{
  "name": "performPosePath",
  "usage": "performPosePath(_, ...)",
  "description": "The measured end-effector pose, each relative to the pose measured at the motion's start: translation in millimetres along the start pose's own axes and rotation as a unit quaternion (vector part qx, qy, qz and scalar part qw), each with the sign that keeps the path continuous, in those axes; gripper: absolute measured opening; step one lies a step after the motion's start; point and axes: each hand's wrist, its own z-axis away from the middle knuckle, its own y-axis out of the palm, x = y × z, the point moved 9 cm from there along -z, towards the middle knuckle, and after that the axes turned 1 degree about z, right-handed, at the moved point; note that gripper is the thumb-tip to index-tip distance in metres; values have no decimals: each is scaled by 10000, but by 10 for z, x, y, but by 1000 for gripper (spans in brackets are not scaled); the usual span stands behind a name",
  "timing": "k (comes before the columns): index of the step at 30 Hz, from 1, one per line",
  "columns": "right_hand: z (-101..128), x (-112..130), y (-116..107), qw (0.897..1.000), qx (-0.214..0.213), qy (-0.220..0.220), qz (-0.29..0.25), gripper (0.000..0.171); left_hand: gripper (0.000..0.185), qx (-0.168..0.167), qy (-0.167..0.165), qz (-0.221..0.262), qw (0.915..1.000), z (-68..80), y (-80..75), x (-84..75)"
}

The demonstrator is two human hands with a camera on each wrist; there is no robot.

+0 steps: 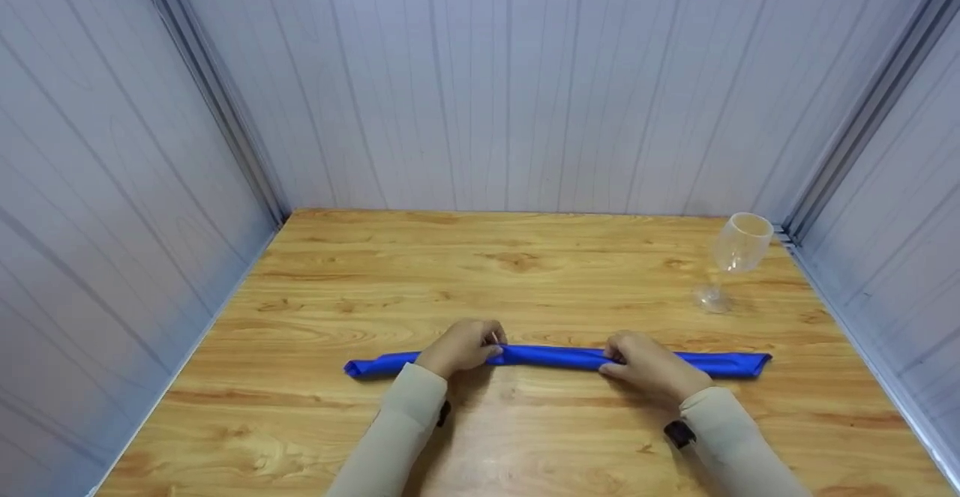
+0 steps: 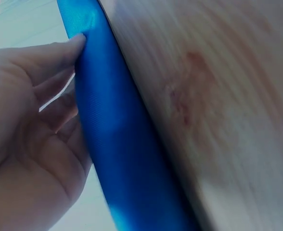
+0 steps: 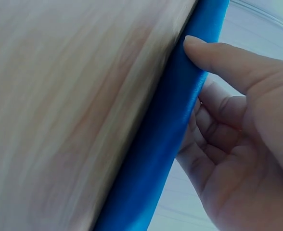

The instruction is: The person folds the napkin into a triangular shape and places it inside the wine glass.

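Note:
A shiny blue cloth (image 1: 551, 356), rolled into a long narrow tube, lies crosswise on the wooden table. My left hand (image 1: 463, 347) grips it left of its middle; in the left wrist view the thumb (image 2: 59, 57) presses the near side while the fingers curl behind. Right of the middle, my right hand (image 1: 649, 366) holds the same roll, its thumb (image 3: 218, 55) on the near face and the fingers (image 3: 218, 120) behind, partly hidden by the cloth. Both ends of the roll stick out beyond the hands, the left one showing a folded opening.
A clear wine glass (image 1: 742, 244) stands upright at the back right of the table (image 1: 510, 264). Pale panel walls (image 1: 480, 85) enclose the table at the back and on both sides. Dark bands (image 1: 679, 434) show under both sleeve cuffs.

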Motion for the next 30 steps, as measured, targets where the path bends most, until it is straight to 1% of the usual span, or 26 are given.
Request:
performPosePath(2,1,1,-1,10000,5,-24,-40,10,3,-60,-119,167,9998,-9,-22,23)
performPosePath(3,4,1,-3,10000,3,-26,-64,10,4,-64,-164,208,9996,-17,-29,29)
performPosePath(6,2,0,-7,10000,-36,-32,-71,10,5,-32,-290,171,9994,-29,-37,34)
performPosePath(11,5,30,-23,9994,-206,-286,45,12,4,-3,-451,147,9989,-33,-37,56)
performPosePath(16,-11,23,-30,9989,-190,-416,133,9,5,-71,-454,159,9988,-29,-41,66)
performPosePath(23,-56,32,-71,9981,80,-593,143,9,5,-95,-526,321,9981,-19,-37,94)
performPosePath(30,-123,-21,-109,9976,284,-627,-113,8,5,-157,-442,355,9983,-16,-31,87)
